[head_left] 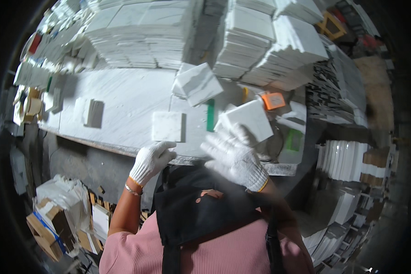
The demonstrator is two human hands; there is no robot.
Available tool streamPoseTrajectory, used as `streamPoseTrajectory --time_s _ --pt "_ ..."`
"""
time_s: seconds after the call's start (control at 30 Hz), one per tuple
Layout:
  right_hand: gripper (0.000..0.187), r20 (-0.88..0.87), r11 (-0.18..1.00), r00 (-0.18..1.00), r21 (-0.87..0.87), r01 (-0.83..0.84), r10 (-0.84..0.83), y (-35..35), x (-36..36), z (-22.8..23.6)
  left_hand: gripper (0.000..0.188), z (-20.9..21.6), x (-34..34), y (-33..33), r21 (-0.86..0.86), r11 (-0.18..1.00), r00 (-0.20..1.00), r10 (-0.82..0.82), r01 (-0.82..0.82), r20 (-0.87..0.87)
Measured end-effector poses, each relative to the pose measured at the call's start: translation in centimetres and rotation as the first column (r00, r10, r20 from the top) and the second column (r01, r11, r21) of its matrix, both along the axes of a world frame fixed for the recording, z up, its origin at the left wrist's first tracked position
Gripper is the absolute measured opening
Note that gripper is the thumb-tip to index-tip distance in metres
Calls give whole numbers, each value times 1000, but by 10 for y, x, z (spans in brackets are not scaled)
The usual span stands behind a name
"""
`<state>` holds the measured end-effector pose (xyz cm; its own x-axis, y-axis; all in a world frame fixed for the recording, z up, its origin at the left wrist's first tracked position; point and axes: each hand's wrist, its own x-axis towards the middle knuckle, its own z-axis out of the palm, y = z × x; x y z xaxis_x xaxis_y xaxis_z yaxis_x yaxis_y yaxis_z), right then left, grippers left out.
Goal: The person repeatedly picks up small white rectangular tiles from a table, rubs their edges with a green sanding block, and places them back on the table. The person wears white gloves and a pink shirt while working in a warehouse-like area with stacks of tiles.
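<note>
My left hand [152,160], in a white knit glove, is at the table's front edge, its thumb and fingers a little apart and nothing seen in them. Just beyond it a small square white tile [166,126] lies flat on the table. My right hand [235,157], gloved the same way and slightly blurred, has its fingers spread. Its fingertips overlap the near-left edge of a larger white tile [251,119]; whether they touch it I cannot tell. A grey-veined tile [199,85] rests at an angle on another piece farther back.
The marble-look table [123,98] holds a pair of tiles standing on edge [84,112], a green strip [210,115] and an orange tape measure [273,100]. Tall tile stacks [139,41] rise behind. Boxes and wrapped bundles [61,201] crowd the floor at left; more stacked tiles [341,160] stand right.
</note>
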<state>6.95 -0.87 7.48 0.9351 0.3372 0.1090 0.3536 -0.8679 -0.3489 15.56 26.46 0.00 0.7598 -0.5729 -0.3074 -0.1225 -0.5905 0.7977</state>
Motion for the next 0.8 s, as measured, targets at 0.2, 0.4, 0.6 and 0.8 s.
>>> streamPoseTrajectory --time_s 0.2,0.4,0.6,0.8 --pt "38 -133 685 880 580 442 -455 -49 -44 6 33 26 0 -42 -116 991 979 -89 68 -183" --pt "35 -49 648 722 402 646 -690 -88 -38 -6 47 35 -2 -84 -399 917 911 -165 1 -377" --pt "30 -136 564 700 493 662 -701 -74 -45 -15 63 44 -1 -117 -503 838 752 -189 -212 -632" --pt "23 -191 552 714 512 658 -673 -46 -56 -2 49 42 1 -122 -460 837 639 -185 -296 -747"
